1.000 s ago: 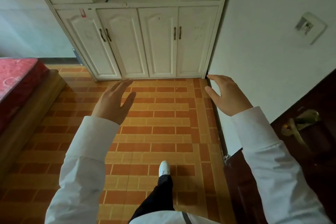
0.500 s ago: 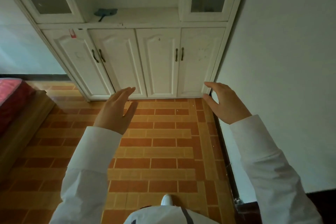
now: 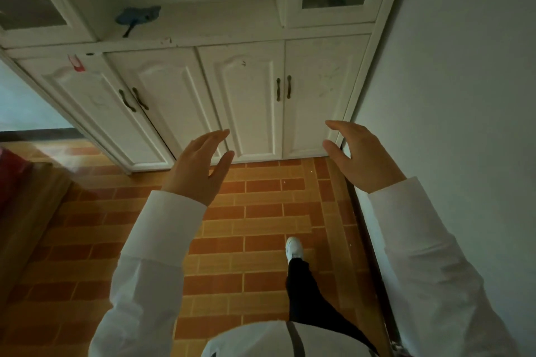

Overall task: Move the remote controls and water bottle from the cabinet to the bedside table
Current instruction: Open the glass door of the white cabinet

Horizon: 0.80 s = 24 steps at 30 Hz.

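A: Where are your hands?

B: Your left hand (image 3: 200,166) is raised at about 11 o'clock from your body, fingers straight and loosely together, holding nothing. Your right hand (image 3: 361,155) is up at 1 o'clock, fingers relaxed and slightly bent, thumb spread away, also holding nothing. The two hands are well apart.

A: And the cabinet?

B: The white cabinet (image 3: 240,101) stands at 12 o'clock, its four lower doors closed, with dark handles (image 3: 282,89) in pairs. Your hands hover in front of the doors without touching them. On its open shelf at 11 o'clock lies a small blue object (image 3: 137,17); I cannot tell what it is.

A: The remotes and bottle?

B: I cannot find them in this view.

A: Anything else?

B: Your white shoe (image 3: 294,248) is set forward on the orange tiled floor (image 3: 261,220), and a red bed (image 3: 8,177) edge shows at 9 o'clock.
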Tool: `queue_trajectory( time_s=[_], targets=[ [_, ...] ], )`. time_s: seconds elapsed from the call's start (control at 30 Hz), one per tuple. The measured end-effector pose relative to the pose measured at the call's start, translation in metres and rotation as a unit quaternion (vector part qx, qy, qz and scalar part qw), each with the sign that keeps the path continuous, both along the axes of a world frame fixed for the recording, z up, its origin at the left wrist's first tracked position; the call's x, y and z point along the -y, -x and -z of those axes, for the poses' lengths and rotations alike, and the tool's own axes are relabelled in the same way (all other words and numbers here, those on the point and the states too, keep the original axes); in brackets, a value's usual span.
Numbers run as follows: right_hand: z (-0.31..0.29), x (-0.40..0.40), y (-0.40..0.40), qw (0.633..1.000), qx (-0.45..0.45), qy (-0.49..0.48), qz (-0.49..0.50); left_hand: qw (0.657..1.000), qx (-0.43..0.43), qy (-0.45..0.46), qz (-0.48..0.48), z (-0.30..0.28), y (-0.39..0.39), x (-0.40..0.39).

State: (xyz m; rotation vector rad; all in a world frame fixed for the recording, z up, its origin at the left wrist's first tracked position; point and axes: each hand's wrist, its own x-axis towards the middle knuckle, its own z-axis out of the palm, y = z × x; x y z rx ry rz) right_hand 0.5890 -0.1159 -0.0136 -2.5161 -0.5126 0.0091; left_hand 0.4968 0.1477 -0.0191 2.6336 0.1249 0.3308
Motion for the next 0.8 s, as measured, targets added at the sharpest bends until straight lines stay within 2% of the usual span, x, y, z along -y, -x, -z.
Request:
queue_trajectory(
  time_s=[0.3,0.47,0.8],
  targets=[
    [-0.011,-0.021,-0.166,1.000,0.009,-0.005,-0.029,1.000,0.013,0.010,-0.019,-0.011,-0.155,-0.016],
    [-0.024,-0.035,-0.240,0.998,0.030,-0.029,-0.051,1.000,0.019,0.000,-0.021,-0.015,-0.222,-0.028],
    [-0.017,-0.094,-0.361,0.996,0.005,-0.019,-0.085,0.997,0.019,0.022,-0.069,-0.008,-0.326,-0.077]
  ],
)
